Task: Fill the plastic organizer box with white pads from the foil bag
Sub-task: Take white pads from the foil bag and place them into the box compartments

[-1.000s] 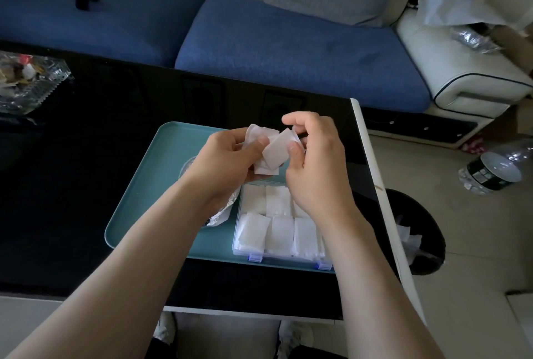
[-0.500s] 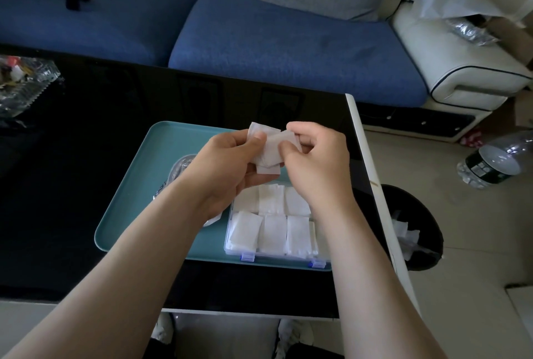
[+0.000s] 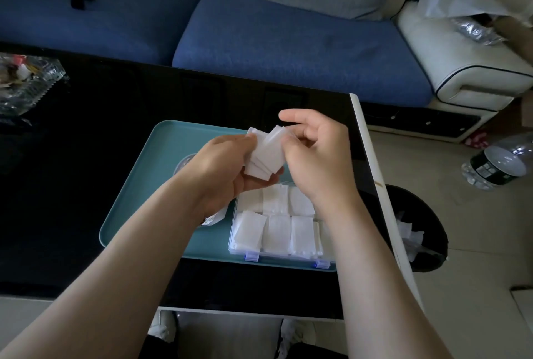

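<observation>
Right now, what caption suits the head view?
Left hand holds white pads, right hand pinches one, above the organizer box on a teal tray.

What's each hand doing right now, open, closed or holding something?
Left hand: closed, holding a stack of pads.
Right hand: closed, pinching the top pad of that stack.
</observation>
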Tool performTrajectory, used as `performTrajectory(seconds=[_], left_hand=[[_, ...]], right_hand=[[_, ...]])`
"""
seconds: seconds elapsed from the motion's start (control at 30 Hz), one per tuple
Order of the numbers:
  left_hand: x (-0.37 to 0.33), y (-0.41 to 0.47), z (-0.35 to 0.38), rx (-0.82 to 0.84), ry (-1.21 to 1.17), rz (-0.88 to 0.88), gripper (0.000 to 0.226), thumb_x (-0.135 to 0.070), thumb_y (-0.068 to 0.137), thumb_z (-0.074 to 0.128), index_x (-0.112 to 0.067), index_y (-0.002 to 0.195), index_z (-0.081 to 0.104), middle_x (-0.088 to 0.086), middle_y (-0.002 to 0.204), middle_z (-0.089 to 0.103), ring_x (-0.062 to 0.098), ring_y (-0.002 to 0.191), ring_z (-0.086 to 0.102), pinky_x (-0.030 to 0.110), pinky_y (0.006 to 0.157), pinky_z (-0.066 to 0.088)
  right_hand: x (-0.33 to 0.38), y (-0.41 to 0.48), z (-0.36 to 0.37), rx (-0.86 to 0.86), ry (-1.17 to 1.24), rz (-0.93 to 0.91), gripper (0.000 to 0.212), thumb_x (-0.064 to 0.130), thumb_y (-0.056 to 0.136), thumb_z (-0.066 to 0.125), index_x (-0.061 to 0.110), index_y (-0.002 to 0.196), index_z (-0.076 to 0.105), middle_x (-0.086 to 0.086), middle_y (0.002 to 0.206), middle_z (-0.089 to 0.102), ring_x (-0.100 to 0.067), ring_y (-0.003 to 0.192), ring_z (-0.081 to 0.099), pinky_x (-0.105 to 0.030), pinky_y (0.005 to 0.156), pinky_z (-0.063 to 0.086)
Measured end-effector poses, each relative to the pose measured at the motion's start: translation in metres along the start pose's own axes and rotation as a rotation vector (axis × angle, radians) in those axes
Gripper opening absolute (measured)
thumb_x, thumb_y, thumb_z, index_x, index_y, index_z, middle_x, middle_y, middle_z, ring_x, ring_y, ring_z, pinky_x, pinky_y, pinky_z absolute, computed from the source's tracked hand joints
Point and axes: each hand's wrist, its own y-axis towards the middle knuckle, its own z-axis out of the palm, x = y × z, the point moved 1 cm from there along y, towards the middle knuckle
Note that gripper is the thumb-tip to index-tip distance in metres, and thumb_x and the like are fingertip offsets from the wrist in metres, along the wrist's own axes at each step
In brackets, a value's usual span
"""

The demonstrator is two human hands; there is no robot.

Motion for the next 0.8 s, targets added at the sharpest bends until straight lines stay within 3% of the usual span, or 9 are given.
performTrajectory(seconds=[0.17,0.27,0.4,0.6,0.8], left_hand=[[0.0,-0.003,0.0,0.028,0.096,0.013,0.038,-0.028,0.114,0.046,-0.001,0.132,0.064,0.025,0.121,0.073,0.036,0.108,0.076,0.05,0.091,0.063],[-0.002,-0.005,0.001,0.003,0.099,0.005,0.038,-0.026,0.113,0.046,0.002,0.134,0.06,0.025,0.124,0.071,0.035,0.102,0.077,0.044,0.084,0.065],[-0.002,-0.007,0.001,-0.034,0.095,-0.001,0.041,-0.025,0.113,0.047,0.002,0.142,0.052,0.026,0.131,0.063,0.035,0.099,0.078,0.042,0.081,0.066],[-0.007,-0.011,0.009,-0.04,-0.086,-0.066,0.043,-0.031,0.112,0.048,0.007,0.125,0.061,0.029,0.119,0.071,0.041,0.109,0.074,0.055,0.091,0.062],[-0.008,-0.011,0.013,-0.07,-0.167,-0.075,0.04,-0.03,0.112,0.048,0.006,0.12,0.064,0.027,0.116,0.074,0.032,0.094,0.076,0.049,0.079,0.065]], right_hand=[[0.004,0.001,0.002,0.006,0.084,0.032,0.039,-0.001,0.094,0.06,0.02,0.123,0.075,0.007,0.09,0.077,0.007,0.088,0.069,-0.005,0.065,0.049],[0.009,0.001,-0.001,-0.08,0.202,0.081,0.036,-0.003,0.093,0.058,0.02,0.113,0.078,0.006,0.095,0.074,0.01,0.081,0.066,-0.005,0.058,0.047],[0.007,0.006,-0.004,-0.187,0.405,0.211,0.029,0.014,0.079,0.063,0.03,0.095,0.081,0.01,0.092,0.073,-0.009,0.082,0.067,-0.023,0.064,0.049],[0.005,0.0,0.003,0.035,0.198,0.119,0.028,0.005,0.093,0.07,0.026,0.11,0.078,0.014,0.086,0.079,0.007,0.085,0.071,-0.009,0.061,0.052],[-0.003,0.0,0.011,0.018,0.072,0.065,0.026,0.006,0.093,0.074,0.022,0.113,0.077,0.008,0.089,0.079,0.0,0.086,0.074,-0.02,0.064,0.061]])
